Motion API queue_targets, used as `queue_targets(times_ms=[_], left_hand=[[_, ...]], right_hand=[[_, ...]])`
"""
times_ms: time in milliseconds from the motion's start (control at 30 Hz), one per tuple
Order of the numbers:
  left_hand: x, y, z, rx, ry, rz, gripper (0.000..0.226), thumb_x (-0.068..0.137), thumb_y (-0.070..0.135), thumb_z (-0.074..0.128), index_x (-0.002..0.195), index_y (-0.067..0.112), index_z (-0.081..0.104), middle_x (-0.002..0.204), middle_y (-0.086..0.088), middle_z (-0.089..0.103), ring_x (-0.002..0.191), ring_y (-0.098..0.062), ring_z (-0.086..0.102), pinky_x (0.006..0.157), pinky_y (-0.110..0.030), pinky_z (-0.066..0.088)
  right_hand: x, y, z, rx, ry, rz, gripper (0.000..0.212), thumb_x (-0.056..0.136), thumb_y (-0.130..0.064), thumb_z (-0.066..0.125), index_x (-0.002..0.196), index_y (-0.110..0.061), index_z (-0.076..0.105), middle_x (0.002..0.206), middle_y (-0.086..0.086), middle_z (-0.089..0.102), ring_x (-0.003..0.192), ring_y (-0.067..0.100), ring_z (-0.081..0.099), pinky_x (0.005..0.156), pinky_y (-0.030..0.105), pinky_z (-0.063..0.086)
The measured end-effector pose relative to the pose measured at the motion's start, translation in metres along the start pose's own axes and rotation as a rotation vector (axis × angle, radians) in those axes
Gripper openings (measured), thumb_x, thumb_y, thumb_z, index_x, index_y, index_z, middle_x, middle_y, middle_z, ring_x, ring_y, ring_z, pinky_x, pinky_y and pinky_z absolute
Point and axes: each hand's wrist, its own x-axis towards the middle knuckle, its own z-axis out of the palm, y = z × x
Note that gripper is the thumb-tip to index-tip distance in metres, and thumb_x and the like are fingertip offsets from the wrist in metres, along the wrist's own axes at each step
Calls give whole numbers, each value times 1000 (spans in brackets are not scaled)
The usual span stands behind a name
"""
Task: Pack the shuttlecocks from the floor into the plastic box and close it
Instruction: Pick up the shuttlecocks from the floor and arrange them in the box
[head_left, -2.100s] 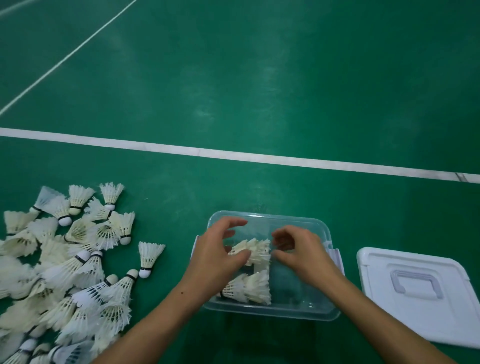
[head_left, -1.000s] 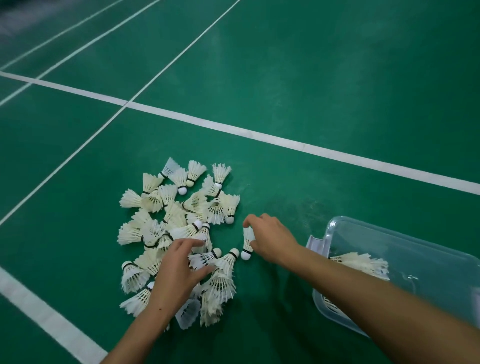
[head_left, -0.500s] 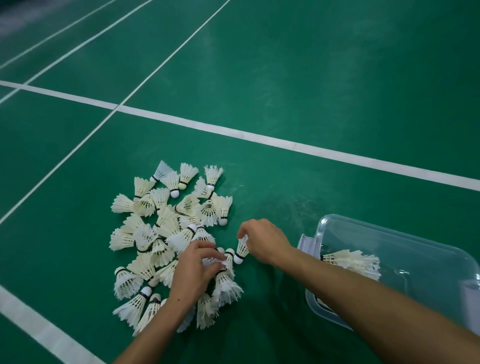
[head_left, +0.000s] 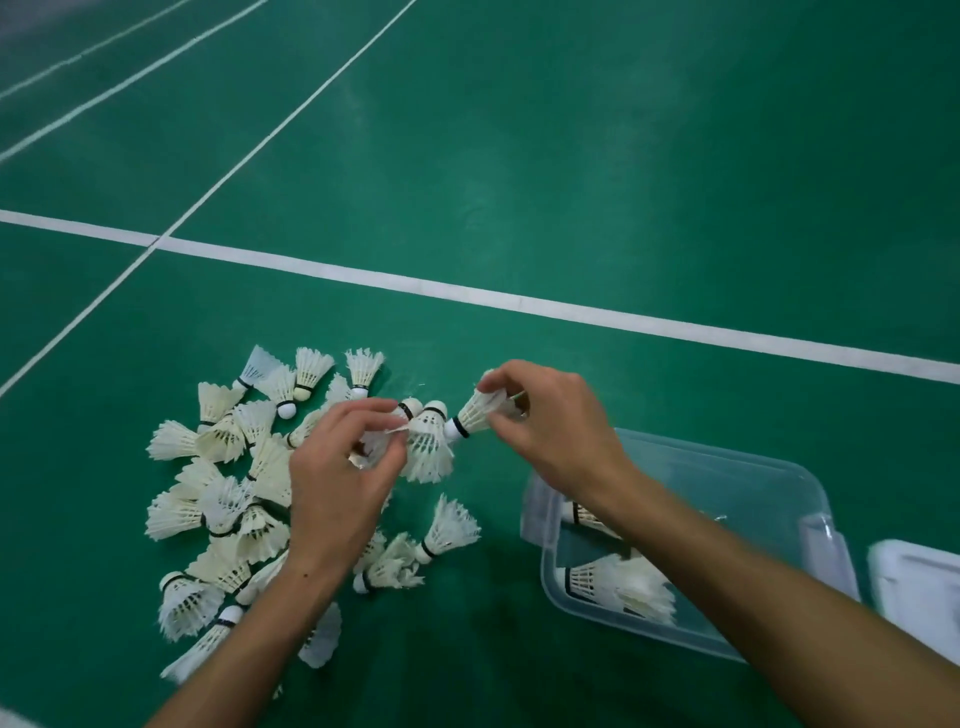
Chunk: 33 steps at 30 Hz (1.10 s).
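A pile of several white feather shuttlecocks (head_left: 228, 499) lies on the green floor at the left. My left hand (head_left: 337, 483) is lifted above the pile and pinches shuttlecocks (head_left: 428, 441) by their feathers. My right hand (head_left: 550, 421) grips one shuttlecock (head_left: 475, 410) by its skirt, cork pointing left, almost touching the left hand's bunch. The clear plastic box (head_left: 727, 478) sits open at the lower right under my right forearm, with a few shuttlecocks (head_left: 623, 587) inside. The white lid (head_left: 919, 582) lies right of the box, cut off by the frame edge.
White court lines (head_left: 519, 301) cross the green floor beyond the pile. Loose shuttlecocks (head_left: 447, 530) lie between the pile and the box.
Both hands went from the box to the pile, closed on shuttlecocks and lifted them off the floor. The view has swung back right, bringing the lid's edge into sight.
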Motion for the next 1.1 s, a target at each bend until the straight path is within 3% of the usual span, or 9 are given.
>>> queue_targets(times_ms=[100,267,500,633,767,900,1100], left_hand=[[14,34,13,-65,-22,79,16,87,7,80,98,17,76,108,8,74,104,1,67,91,-22,55],[12,90,59,-169,-167,214,16,83,3,82,94,14,76,104,6,76,100,-3,70,87,-19,54],[-18,129,136,-166,-361,236,18,80,0,81,89,15,75,100,6,74,94,-3,68,86,-16,53],[-32,124,165,-55,-482,216,16,80,1,80,85,14,74,97,4,73,90,-13,66,82,-29,55],[-41,114,172,57,-552,183,15,82,0,78,85,14,73,97,3,71,86,-12,63,73,-12,45],[-43,105,172,95,-586,149,18,82,0,79,84,17,71,97,4,70,86,-14,65,76,-16,44],[-45,105,174,133,-619,162,19,84,1,78,83,17,69,100,5,68,85,-10,62,70,-7,38]], right_hand=[[-20,11,-39,72,90,50,27,88,-16,80,113,-24,74,100,-11,75,78,4,69,80,32,62],[-74,43,-101,80,205,143,28,87,-13,82,113,-19,74,97,-12,73,80,-1,68,76,11,55],[-140,102,-119,-30,250,397,27,86,-21,84,111,-29,75,95,-20,73,78,-2,68,76,22,60],[-154,128,-101,-189,258,458,28,86,-22,79,111,-32,72,104,-15,75,85,8,71,79,40,61],[-160,137,-84,-364,236,454,29,86,-20,79,113,-26,72,108,-6,76,93,21,72,77,39,58],[-156,141,-74,-413,192,480,29,89,-19,76,117,-25,71,110,-4,75,94,22,72,78,40,59],[-152,145,-70,-471,162,504,27,89,-7,74,114,-18,72,103,2,76,83,27,71,71,42,60]])
